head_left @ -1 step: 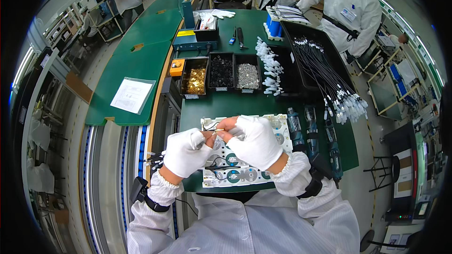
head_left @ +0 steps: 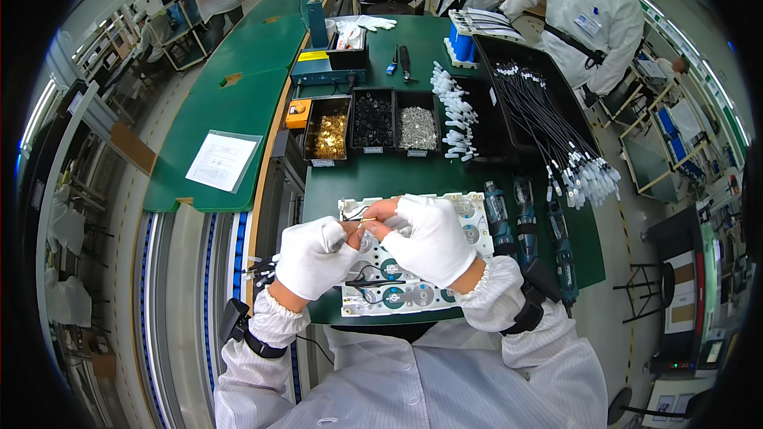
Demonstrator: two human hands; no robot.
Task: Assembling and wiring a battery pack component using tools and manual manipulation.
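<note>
My left hand (head_left: 316, 257) and my right hand (head_left: 427, 240), in white fingerless gloves, meet fingertip to fingertip. Between them they pinch a small gold-coloured piece (head_left: 368, 220), mostly covered by the fingers; its exact kind I cannot make out. Below the hands lies a white plastic frame (head_left: 433, 307) with round grey and green spots. Thin black wires (head_left: 364, 278) run over this frame, and a dark wire shows close to the pinching fingertips. My wrists and gloves hide much of the frame's middle.
Beyond the frame stand black bins of gold-coloured parts (head_left: 331, 137), black parts (head_left: 373, 121) and silver parts (head_left: 418, 129). Blue-and-black power screwdrivers (head_left: 527, 218) lie right of the frame. A large black bin (head_left: 489, 83) holds black cables (head_left: 548, 123). A person (head_left: 584, 16) stands beyond it.
</note>
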